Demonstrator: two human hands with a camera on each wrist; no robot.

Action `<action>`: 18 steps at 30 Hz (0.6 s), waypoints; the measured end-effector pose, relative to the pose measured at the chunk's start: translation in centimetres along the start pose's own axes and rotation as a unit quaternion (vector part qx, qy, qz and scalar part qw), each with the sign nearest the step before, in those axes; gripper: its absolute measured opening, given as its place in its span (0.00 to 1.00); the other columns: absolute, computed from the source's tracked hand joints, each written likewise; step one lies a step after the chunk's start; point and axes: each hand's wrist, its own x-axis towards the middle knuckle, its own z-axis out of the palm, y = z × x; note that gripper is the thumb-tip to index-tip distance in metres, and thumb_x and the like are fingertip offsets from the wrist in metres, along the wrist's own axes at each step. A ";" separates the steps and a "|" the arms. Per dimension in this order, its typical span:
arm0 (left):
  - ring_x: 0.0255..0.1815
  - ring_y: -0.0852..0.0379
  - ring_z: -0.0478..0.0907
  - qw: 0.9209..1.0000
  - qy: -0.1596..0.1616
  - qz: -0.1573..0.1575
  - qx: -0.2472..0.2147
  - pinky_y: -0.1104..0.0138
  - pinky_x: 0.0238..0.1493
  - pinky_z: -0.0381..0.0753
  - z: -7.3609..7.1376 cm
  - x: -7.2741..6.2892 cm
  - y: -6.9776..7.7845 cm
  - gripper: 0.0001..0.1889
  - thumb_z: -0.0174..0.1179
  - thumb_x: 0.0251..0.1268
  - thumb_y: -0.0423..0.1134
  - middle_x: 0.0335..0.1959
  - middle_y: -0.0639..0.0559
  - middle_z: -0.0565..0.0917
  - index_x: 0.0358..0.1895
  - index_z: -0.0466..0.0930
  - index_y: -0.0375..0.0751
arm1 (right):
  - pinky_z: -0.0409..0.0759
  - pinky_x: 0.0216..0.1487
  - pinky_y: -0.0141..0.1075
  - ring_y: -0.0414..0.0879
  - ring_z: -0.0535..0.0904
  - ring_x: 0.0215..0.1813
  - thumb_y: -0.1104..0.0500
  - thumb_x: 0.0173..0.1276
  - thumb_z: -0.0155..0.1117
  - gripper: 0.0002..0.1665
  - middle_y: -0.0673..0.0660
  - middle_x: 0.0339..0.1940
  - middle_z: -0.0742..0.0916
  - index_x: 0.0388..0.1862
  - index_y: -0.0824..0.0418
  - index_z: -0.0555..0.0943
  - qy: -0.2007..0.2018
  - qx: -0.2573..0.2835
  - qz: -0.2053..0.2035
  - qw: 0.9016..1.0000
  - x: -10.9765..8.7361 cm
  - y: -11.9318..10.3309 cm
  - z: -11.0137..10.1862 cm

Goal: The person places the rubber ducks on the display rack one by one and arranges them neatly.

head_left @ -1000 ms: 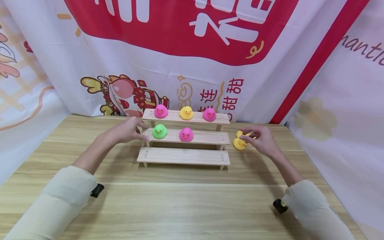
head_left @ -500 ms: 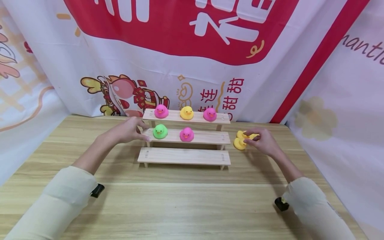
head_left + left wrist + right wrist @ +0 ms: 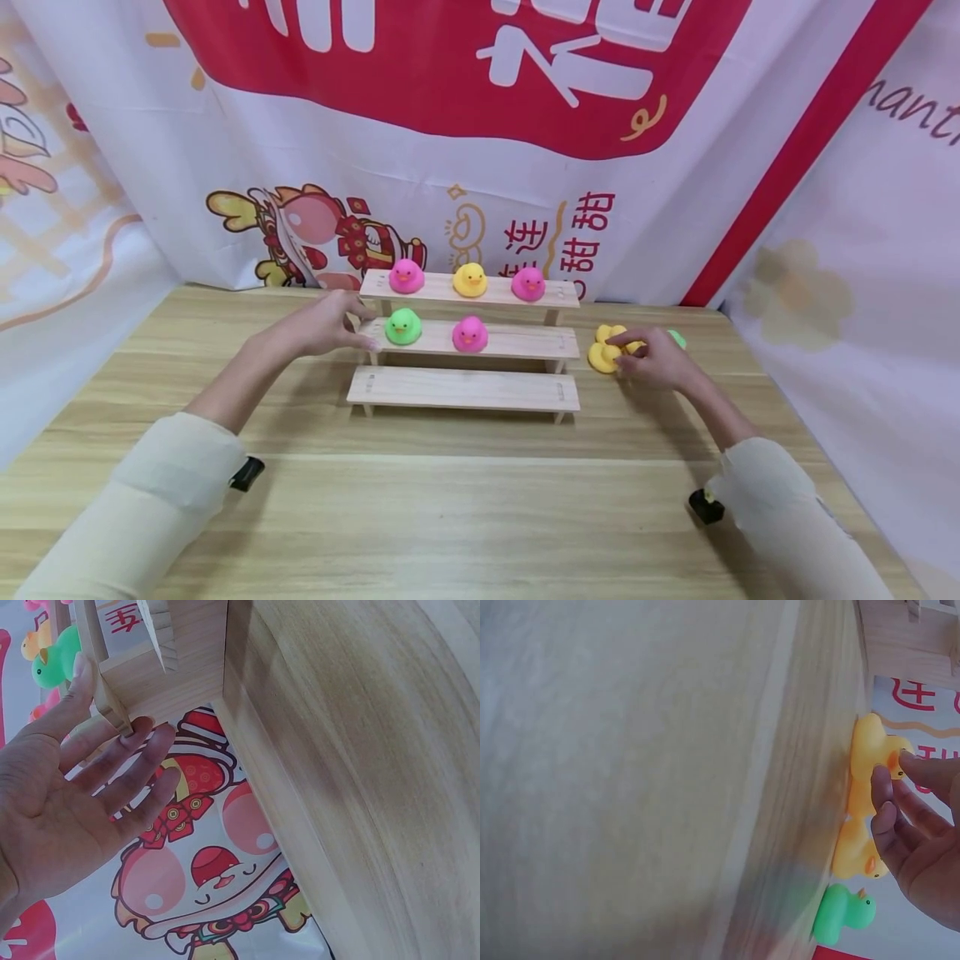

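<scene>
My left hand (image 3: 327,323) pinches the left end of the wooden three-tier stand (image 3: 463,388) at the middle tier, thumb on top and fingers below. Beside the thumb sits a green rubber duck (image 3: 403,326), with a pink rubber duck (image 3: 470,333) to its right. My right hand (image 3: 654,358) is on the table right of the stand. Its thumb and index finger pinch the head of a yellow rubber duck (image 3: 868,748), which still rests on the table. Other yellow ducks (image 3: 855,849) and a green duck (image 3: 841,913) stand close by, partly hidden by the hand in the head view.
On the top tier are a pink duck (image 3: 407,276), a yellow duck (image 3: 470,280) and another pink duck (image 3: 528,284). The bottom tier bears no ducks. A printed cloth (image 3: 420,192) hangs behind the wooden table (image 3: 450,517), and cloth also flanks both sides.
My right hand has lowered onto the front yellow duck and taken its head, and that duck has turned. A green duck has come into sight behind the hand. My left hand has stayed put.
</scene>
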 end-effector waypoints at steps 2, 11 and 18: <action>0.41 0.47 0.85 1.000 0.000 0.000 0.001 0.51 0.50 0.86 -0.1 0.0 0.1 0.29 0.77 0.59 0.41 0.57 0.28 0.82 0.59 0.82 0.24 | 0.86 0.54 0.55 0.62 0.83 0.55 0.69 0.68 0.67 0.19 0.72 0.57 0.86 0.57 0.74 0.84 -0.003 -0.001 0.005 1.000 0.1 0.0 0.1; 0.42 0.45 0.85 1.000 -0.003 0.001 0.001 0.50 0.51 0.86 0.0 0.1 0.0 0.29 0.77 0.60 0.41 0.58 0.28 0.82 0.59 0.82 0.24 | 0.85 0.43 0.37 0.58 0.86 0.46 0.67 0.69 0.69 0.17 0.71 0.53 0.86 0.55 0.74 0.84 0.009 -0.001 0.019 1.000 0.3 -0.3 0.1; 0.42 0.45 0.86 1.000 -0.002 -0.001 -0.001 0.51 0.51 0.86 0.0 0.0 0.1 0.29 0.77 0.60 0.41 0.58 0.28 0.82 0.58 0.82 0.23 | 0.82 0.40 0.29 0.55 0.86 0.42 0.65 0.68 0.73 0.16 0.69 0.49 0.88 0.52 0.73 0.85 0.035 0.011 0.015 0.999 0.0 -0.8 -0.2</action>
